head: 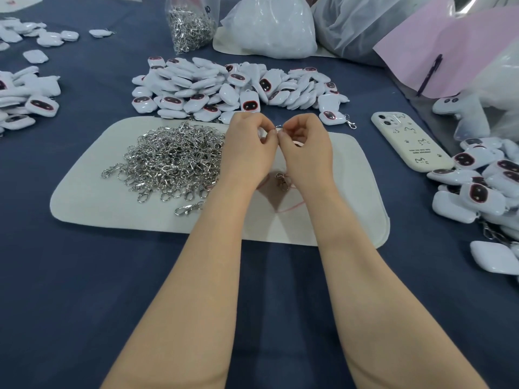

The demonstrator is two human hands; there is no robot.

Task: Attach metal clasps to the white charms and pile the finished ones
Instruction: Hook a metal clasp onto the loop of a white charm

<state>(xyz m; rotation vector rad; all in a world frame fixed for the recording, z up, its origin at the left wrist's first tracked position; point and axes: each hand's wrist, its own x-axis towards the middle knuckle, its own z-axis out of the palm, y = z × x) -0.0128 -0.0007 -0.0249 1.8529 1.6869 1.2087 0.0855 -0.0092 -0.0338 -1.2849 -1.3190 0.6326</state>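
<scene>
Your left hand (250, 141) is curled tight around a white charm (260, 132), mostly hidden under the fingers. Your right hand (304, 141) pinches a metal clasp (278, 126) by its ring. Both hands meet above the far edge of the felt mat (351, 164).

The join itself is too small to see, so work by feel. Keep the charm's loop turned toward your right thumb, hold the ring's gap open, and feed it fully through before you let go.

The heap of clasps (174, 161) sits on the mat's left half, touching your left wrist, so lift clear or you will likely drag some along. A loose clasp (281, 181) and a pink cord (292, 209) lie between your forearms.

The unfinished charms (213, 85) are piled just past the mat's far edge. The finished pile (477, 186) is at the table's right edge, and the phone (407, 141) lies in your path to it.
</scene>
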